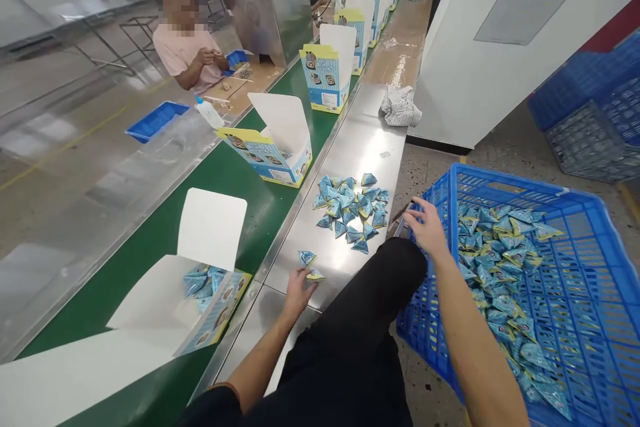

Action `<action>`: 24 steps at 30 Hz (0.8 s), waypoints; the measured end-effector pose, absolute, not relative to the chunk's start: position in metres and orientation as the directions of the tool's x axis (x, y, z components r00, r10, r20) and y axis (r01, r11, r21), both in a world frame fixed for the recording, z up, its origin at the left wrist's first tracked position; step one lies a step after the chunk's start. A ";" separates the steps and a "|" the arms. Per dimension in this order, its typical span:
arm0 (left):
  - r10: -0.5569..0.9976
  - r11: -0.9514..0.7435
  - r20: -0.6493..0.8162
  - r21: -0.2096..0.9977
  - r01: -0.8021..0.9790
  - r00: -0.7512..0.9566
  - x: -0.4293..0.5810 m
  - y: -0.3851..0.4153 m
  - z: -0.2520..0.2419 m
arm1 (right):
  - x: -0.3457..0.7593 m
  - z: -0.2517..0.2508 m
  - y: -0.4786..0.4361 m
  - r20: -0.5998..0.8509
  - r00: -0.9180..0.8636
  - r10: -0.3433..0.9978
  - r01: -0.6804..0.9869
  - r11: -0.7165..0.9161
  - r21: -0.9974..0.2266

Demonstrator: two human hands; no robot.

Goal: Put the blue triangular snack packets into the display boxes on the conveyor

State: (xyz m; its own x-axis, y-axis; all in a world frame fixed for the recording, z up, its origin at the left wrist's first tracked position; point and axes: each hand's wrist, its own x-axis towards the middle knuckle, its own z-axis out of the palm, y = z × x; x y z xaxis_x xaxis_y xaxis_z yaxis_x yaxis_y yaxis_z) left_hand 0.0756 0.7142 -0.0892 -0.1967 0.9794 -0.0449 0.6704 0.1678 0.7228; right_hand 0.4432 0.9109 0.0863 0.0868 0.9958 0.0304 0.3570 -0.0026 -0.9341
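Observation:
My left hand (299,291) rests on the steel side table (360,140), its fingers closed on two small blue triangular packets (310,267). A pile of the same packets (351,209) lies further along the steel. My right hand (426,227) hovers open over the near-left corner of a blue plastic crate (590,267), which holds several more packets (505,267). On the green conveyor belt (235,180) to the left, an open printed carton (200,293) has packets inside.
More open cartons (273,147) (327,70) ride the belt toward the far end. A person in a pink shirt (183,47) works across the belt. A striped cloth (400,107) lies on the steel. My dark-clothed knee (370,307) sits between table and crate.

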 end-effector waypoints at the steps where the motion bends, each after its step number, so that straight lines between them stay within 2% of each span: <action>1: 0.980 0.126 0.019 0.712 0.690 -0.199 0.073 0.723 -0.083 | 0.472 0.083 0.892 0.014 0.186 0.982 0.354 -0.054 -0.934; 3: 0.955 0.103 0.143 0.666 0.739 -0.262 0.068 0.742 -0.069 | 0.530 0.071 0.851 -0.054 0.449 0.892 0.335 -0.224 -0.915; 5: 0.943 0.076 0.208 0.624 0.778 -0.259 0.062 0.763 -0.056 | 0.577 0.052 0.811 -0.069 0.685 0.725 0.279 -0.349 -0.894; 8: 0.974 -0.055 0.207 0.599 0.799 -0.088 0.049 0.794 -0.042 | 0.614 0.016 0.760 -0.113 0.811 0.574 0.168 -0.414 -0.895; 9: 0.970 -0.037 0.214 0.595 0.803 -0.114 0.045 0.803 -0.038 | 0.618 0.005 0.748 -0.157 0.808 0.568 0.133 -0.436 -0.890; 12: 0.909 0.119 0.256 0.599 0.792 -0.330 0.033 0.824 -0.031 | 0.611 -0.021 0.729 -0.302 0.742 0.599 0.091 -0.536 -0.840; 16: 0.974 0.008 0.180 0.587 0.809 -0.140 0.034 0.831 -0.032 | 0.595 -0.028 0.737 -0.340 0.673 0.657 0.104 -0.539 -0.836; 19: 0.969 0.141 0.091 0.564 0.814 -0.231 0.050 0.821 -0.044 | 0.587 -0.025 0.747 -0.316 0.571 0.758 0.218 -0.511 -0.832; 21: 0.975 0.169 0.027 0.558 0.813 -0.221 0.060 0.808 -0.055 | 0.581 -0.026 0.750 -0.329 0.467 0.821 0.318 -0.503 -0.804; 24: 0.966 0.227 -0.025 0.566 0.793 -0.259 0.066 0.791 -0.070 | 0.575 -0.028 0.747 -0.372 0.360 0.856 0.366 -0.496 -0.788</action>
